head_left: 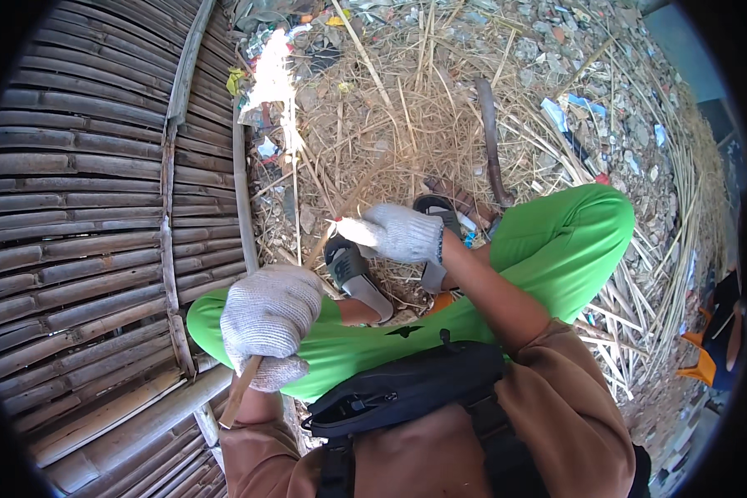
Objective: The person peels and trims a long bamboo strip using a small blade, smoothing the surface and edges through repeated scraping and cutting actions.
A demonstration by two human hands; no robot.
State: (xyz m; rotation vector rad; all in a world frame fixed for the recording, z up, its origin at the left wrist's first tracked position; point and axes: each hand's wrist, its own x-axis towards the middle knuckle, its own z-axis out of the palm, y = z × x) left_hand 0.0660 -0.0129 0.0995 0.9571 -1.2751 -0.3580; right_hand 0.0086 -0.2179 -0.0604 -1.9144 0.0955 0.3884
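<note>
Item: thin pale bamboo strip (307,274), long and flat, running on a slant from lower left to upper right across the person's lap.

Left hand (267,322), in a grey knit work glove: fist closed round the strip's lower part, the butt end poking out below; apparently a steadying grip.

Right hand (400,232), in a matching glove: fingers curled shut near the strip's upper end, forefinger stretched along it. Whether it also holds a blade cannot be told.

Support: bright green trousers (548,241), legs crossed, giving a rest under the work. Grey strapped sandals (353,274) just beneath the right hand.

Worn: black zipped waist bag (407,386) and brown long-sleeved top (556,415).

Surroundings: woven split-bamboo panel (83,216) to the left; dry straw and bamboo offcuts (423,124) littering stony ground ahead; dark curved stick (490,141) lying among them.
</note>
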